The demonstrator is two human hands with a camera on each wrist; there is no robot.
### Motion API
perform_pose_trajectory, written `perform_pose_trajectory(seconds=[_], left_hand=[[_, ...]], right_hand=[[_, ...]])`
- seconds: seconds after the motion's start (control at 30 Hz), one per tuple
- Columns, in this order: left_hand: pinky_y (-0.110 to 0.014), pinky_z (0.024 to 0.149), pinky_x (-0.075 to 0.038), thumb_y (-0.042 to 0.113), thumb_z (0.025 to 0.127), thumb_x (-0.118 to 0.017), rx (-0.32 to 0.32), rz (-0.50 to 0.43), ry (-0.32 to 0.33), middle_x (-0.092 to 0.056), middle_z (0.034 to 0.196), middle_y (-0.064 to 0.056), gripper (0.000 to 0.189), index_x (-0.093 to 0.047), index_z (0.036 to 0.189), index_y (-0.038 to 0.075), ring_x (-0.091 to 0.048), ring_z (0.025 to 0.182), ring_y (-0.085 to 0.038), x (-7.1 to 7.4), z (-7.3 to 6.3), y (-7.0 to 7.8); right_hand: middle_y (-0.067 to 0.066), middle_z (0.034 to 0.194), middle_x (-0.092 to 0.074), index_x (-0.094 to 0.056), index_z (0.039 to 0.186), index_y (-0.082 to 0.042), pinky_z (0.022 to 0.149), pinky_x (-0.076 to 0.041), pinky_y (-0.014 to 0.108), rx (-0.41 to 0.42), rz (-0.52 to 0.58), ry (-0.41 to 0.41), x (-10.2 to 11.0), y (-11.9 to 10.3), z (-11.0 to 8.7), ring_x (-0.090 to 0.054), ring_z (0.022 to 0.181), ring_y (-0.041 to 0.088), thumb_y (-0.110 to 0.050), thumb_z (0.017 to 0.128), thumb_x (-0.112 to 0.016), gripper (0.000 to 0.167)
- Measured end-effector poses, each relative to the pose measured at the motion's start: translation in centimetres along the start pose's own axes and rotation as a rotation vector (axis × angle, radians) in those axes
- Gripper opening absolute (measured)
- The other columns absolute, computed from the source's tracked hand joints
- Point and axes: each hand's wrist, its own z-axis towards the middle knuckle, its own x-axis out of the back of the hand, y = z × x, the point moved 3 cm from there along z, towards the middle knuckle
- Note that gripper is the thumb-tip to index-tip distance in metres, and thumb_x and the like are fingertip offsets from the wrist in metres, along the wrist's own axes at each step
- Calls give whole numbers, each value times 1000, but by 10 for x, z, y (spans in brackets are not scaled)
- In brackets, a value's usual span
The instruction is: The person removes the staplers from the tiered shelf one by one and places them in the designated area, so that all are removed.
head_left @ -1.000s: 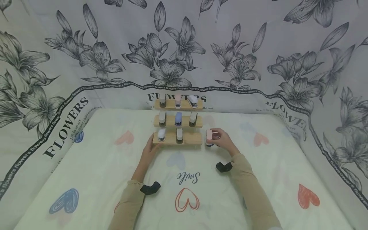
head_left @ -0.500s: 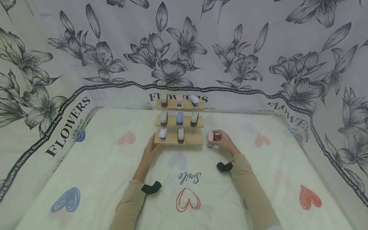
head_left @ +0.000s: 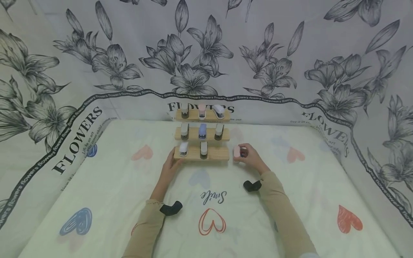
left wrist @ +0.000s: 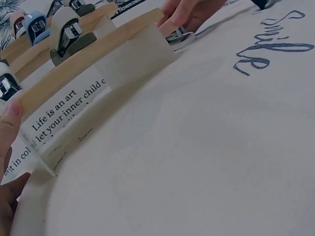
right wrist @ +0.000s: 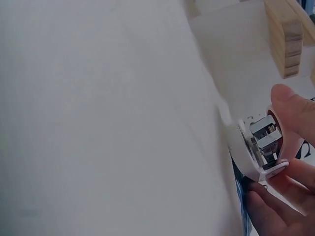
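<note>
A wooden three-tier display stand (head_left: 214,154) with clear supports holds small staplers. My left hand (head_left: 169,167) grips the left end of its lowest tier, thumb on the front edge of the board. Beside the right end, apart from the stand, my right hand (head_left: 252,157) pinches a small pink stapler (head_left: 236,154) between thumb and fingers. Its metal mechanism faces the camera in the right wrist view. On the lowest tier stand a white stapler (head_left: 184,148) at left and a grey stapler (head_left: 203,149) in the middle; bare wood lies to the right.
On the middle tier a blue stapler (head_left: 202,131) stands between two greyish ones. The top tier carries a grey stapler (head_left: 185,111), a pink one (head_left: 202,111) and a white one (head_left: 219,111). A heart-printed cloth (head_left: 226,215) covers the table, with a flowered curtain (head_left: 129,53) behind.
The pink stapler has turned in the right hand, so it shows more of its side. The left hand stays at the stand's left end. The head view has shifted slightly.
</note>
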Motion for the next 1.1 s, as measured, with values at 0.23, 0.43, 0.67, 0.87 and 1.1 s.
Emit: perform_pose_trajectory(seconds=[0.23, 0.43, 0.67, 0.87, 1.1], left_hand=[[-39, 106, -12, 30, 91, -52, 25, 15, 7, -21, 145, -12, 66, -18, 142, 5, -15, 132, -25, -1, 1, 0], [-41, 106, -13, 36, 90, -51, 42, 39, 11, -21, 145, -11, 69, -17, 142, 7, -16, 131, -25, -2, 1, 0], [-41, 106, -12, 35, 90, -51, 42, 48, 18, -20, 145, -11, 69, -18, 142, 6, -16, 131, -25, -1, 2, 0], [-40, 106, -12, 37, 90, -51, 35, 35, 20, -21, 145, -8, 69, -18, 142, 7, -16, 132, -23, -1, 4, -1], [-42, 106, -12, 37, 90, -51, 48, 56, 10, -18, 145, -12, 70, -16, 143, 6, -15, 131, -28, 0, 0, 0]], right_hand=[[21, 123, -44, -39, 124, 2, 98, -32, 42, 55, -65, 1, 0, 2, 1, -42, 115, 35, -20, 74, -74, 65], [21, 126, -42, -42, 122, 4, 100, -28, 41, 75, -92, 12, 4, 8, -1, -37, 119, 35, -19, 75, -74, 62], [21, 128, -40, -40, 126, 3, 100, -29, 42, 75, -87, -1, 3, 9, 0, -37, 119, 35, -23, 76, -72, 64], [21, 133, -36, -32, 134, 1, 102, -26, 42, 27, -86, -25, 3, 8, -3, -35, 121, 35, -26, 80, -68, 70], [14, 135, -36, -36, 135, -6, 88, -37, 48, 190, -189, 162, 9, -18, -14, -44, 105, 31, -28, 72, -76, 78]])
